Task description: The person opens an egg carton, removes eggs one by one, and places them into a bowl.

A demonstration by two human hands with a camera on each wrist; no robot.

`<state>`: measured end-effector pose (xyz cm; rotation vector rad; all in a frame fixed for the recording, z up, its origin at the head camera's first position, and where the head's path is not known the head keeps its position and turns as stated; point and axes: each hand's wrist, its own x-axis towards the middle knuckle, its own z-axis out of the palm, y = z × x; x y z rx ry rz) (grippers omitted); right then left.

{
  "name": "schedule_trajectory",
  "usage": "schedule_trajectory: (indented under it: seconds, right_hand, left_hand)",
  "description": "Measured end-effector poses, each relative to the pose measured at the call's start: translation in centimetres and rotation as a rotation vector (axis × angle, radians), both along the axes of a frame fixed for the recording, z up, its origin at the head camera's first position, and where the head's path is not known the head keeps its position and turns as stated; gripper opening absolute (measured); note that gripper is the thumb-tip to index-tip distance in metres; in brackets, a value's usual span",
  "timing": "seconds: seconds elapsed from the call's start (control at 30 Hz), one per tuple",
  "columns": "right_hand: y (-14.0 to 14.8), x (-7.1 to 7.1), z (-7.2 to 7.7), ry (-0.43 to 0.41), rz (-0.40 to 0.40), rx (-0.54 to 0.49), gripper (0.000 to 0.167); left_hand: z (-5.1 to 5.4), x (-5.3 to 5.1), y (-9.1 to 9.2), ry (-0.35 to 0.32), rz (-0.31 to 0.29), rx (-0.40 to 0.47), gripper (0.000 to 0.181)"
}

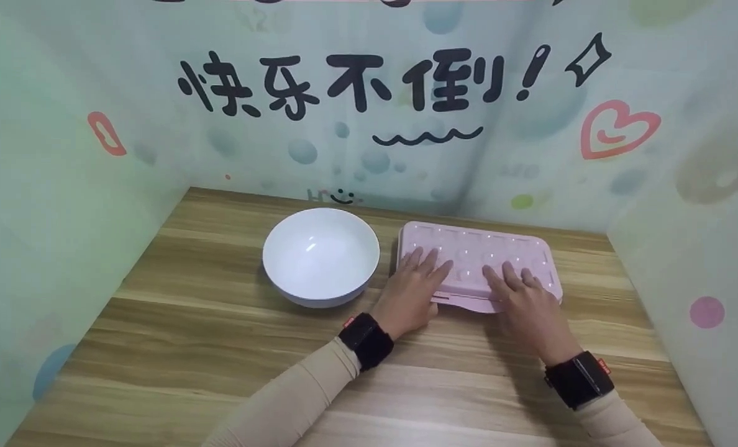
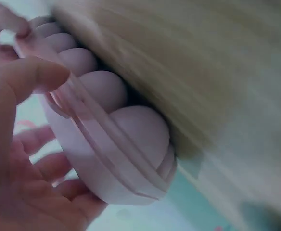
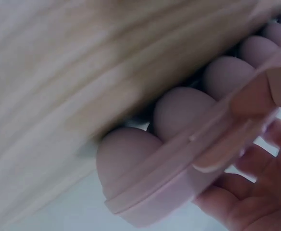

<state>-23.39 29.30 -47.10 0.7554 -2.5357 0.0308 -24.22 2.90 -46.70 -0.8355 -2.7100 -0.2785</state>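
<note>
A pink lidded egg box (image 1: 466, 287) lies flat on the table, small bumps across its lid. On the lid's left part my left hand (image 1: 409, 298) spreads its fingers, with the thumb (image 2: 46, 74) against the front rim in the left wrist view. My right hand (image 1: 527, 310) holds the right part likewise; its thumb (image 3: 256, 96) presses beside the front clasp in the right wrist view. Rounded cups (image 2: 104, 89) bulge below the rim. The lid sits down on the base, and the inside is hidden.
Left of the box stands a white bowl (image 1: 310, 302) with nothing seen in it. Both rest on a wood-grain table (image 1: 176, 335). A printed curtain (image 1: 344, 161) closes off the back and sides. Black bands (image 1: 367, 341) wrap both wrists.
</note>
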Motion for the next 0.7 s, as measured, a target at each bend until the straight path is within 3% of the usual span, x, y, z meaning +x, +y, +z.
schedule_trajectory:
  seconds: [0.2,0.37,0.57,0.7]
  right_hand:
    - [0.6,0.0,1.5,-0.021,0.050,-0.034,0.050]
    - [0.9,-0.3,2.9,-0.032,0.093,-0.055,0.050]
    - [1.5,-1.2,5.1,-0.018,0.144,-0.156,0.044]
    - [2.5,-2.0,6.4,0.030,0.111,-0.247,0.040]
  left_hand:
    - [-0.6,0.9,-1.6,-0.080,0.088,0.305,0.098]
    - [-0.7,1.4,-1.9,-0.143,0.154,0.494,0.100]
    - [-1.2,1.5,-2.0,-0.198,0.239,0.576,0.093]
    - [-1.5,1.1,-2.1,-0.156,0.207,0.571,0.087]
